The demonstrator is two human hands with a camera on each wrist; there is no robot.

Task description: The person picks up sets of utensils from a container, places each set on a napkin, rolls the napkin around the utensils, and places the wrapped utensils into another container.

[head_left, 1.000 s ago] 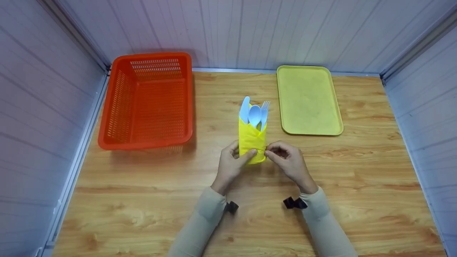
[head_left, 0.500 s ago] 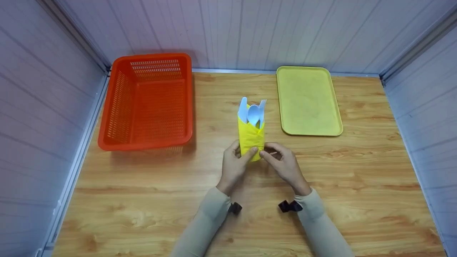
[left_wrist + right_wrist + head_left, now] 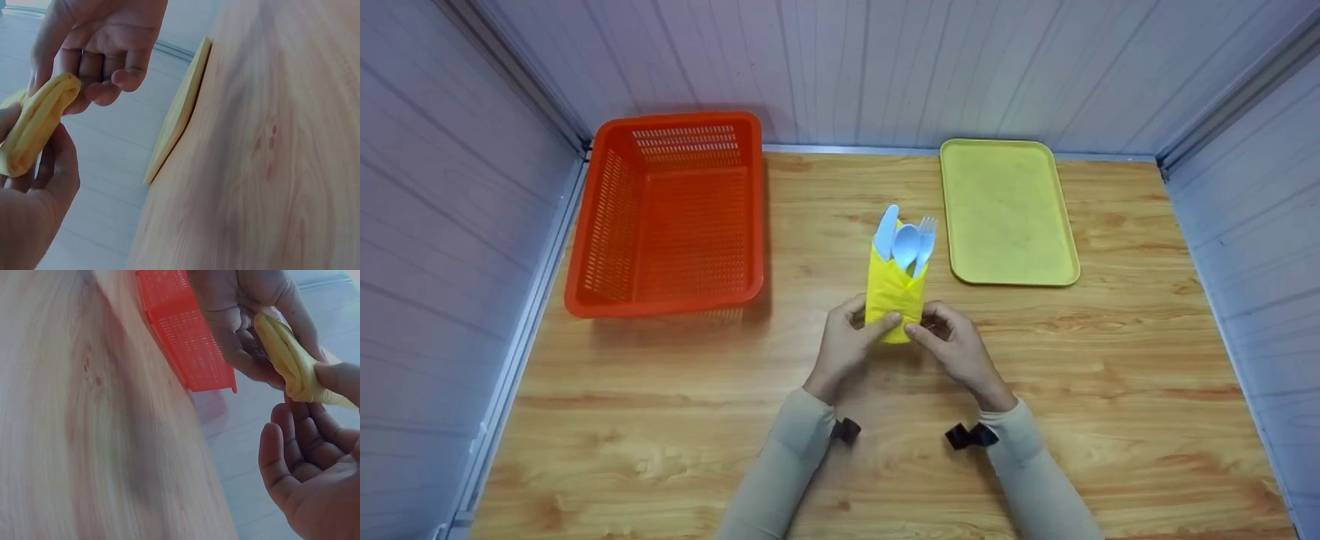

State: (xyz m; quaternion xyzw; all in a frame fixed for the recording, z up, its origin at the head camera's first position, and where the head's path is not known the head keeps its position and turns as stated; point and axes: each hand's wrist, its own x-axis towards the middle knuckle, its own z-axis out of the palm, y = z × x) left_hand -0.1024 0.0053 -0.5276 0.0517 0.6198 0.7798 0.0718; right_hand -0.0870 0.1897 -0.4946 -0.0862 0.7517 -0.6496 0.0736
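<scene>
A folded yellow napkin [image 3: 894, 292] is wrapped as a pouch round a pale blue knife [image 3: 886, 231], spoon [image 3: 907, 244] and fork [image 3: 927, 238], whose upper ends stick out of its top. My left hand [image 3: 846, 341] grips the pouch from the left, thumb across its front and fingers behind. On the lower right edge, my right hand [image 3: 956, 346] pinches the napkin between thumb and fingers. Both wrist views show the folded bottom end of the napkin [image 3: 42, 124] held above the table, between the two hands.
An orange-red plastic basket [image 3: 755, 225] with slotted sides stands at the back left of the wooden table [image 3: 660, 450]. A flat yellow tray [image 3: 1009, 214] lies at the back right. White panel walls [image 3: 840, 67] enclose the back and sides.
The right hand's thumb has come onto the napkin's front from its edge. The pouch swung slightly left, then back right with its cutlery tops tilting right. Basket and tray stay put.
</scene>
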